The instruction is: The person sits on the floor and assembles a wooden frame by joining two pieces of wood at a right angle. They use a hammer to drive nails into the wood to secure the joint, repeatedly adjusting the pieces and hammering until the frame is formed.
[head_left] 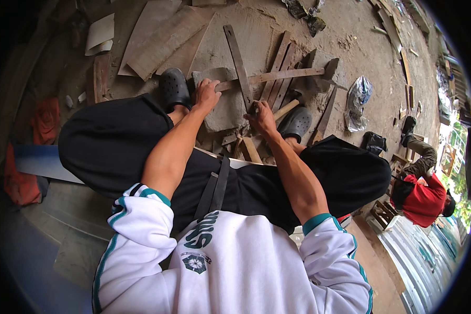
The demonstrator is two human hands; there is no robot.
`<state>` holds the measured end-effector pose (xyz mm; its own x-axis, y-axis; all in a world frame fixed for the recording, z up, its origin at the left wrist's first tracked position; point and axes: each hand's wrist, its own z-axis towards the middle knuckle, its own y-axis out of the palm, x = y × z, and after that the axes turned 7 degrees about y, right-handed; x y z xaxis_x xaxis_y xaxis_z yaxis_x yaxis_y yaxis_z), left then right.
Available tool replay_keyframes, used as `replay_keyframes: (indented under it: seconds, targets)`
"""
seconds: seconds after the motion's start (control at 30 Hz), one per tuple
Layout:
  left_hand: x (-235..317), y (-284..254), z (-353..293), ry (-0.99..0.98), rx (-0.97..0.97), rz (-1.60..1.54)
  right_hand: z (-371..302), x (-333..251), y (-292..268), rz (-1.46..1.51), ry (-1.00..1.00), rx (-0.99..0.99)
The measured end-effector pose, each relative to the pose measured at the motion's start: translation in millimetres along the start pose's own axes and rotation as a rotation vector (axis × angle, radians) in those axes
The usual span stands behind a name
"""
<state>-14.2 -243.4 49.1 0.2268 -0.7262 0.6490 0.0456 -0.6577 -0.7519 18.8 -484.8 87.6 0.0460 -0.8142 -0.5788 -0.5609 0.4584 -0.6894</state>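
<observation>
So, head cam: left hand (208, 94) has its fingers curled around the near end of a long, flat, brown, wood-looking strip (287, 76), which runs off to the right toward a grey blocky chunk (340, 73). Right hand (262, 119) is pinching the lower end of a darker, flat, grey-brown strip (237, 62), material hard to tell, angled up and left. The two strips cross over a rough grey stone slab (219, 119) between the feet; can't tell if they actually touch there. There's a pale round wooden handle (286, 109) just right of the right hand, next to a dark grey perforated rubber clog (296, 123). Crumpled silvery plastic (357, 107) lies farther right, and there's a person in a red shirt (423, 201) at far right.
</observation>
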Motion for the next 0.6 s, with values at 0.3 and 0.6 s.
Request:
replay_keyframes:
  seconds: [0.3, 0.6]
  targets:
    - [-4, 4, 2, -0.021, -0.015, -0.028, 1, 5, -2, 0.03, -0.015, -0.001]
    - [-18, 0, 5, -0.024, 0.01, -0.098, 0, 7, -6, 0.061, -0.058, 0.024]
